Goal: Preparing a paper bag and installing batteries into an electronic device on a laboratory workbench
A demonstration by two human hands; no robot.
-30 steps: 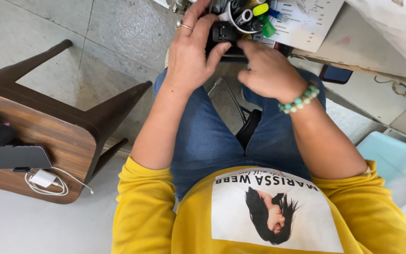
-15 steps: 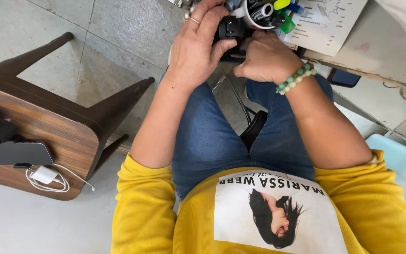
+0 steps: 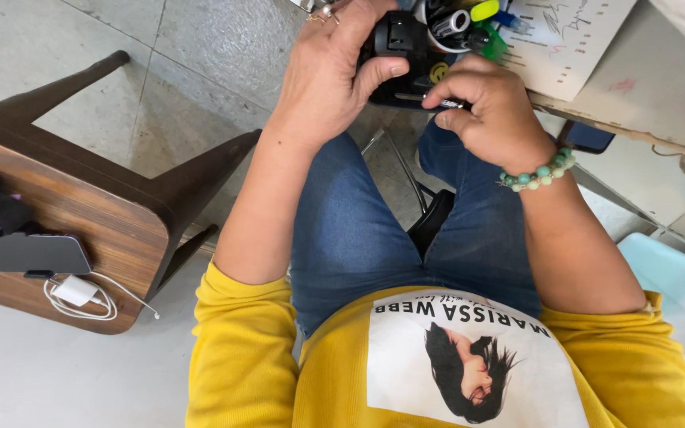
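Left hand (image 3: 323,79) is gripping a black device (image 3: 398,47) above the lap, fingers curled over its top, thumb pressing its side; right hand (image 3: 489,115) is pinching a thin dark tool (image 3: 449,101) against the device's lower edge, fingers closed; wooden stool (image 3: 97,214) is standing to the left.
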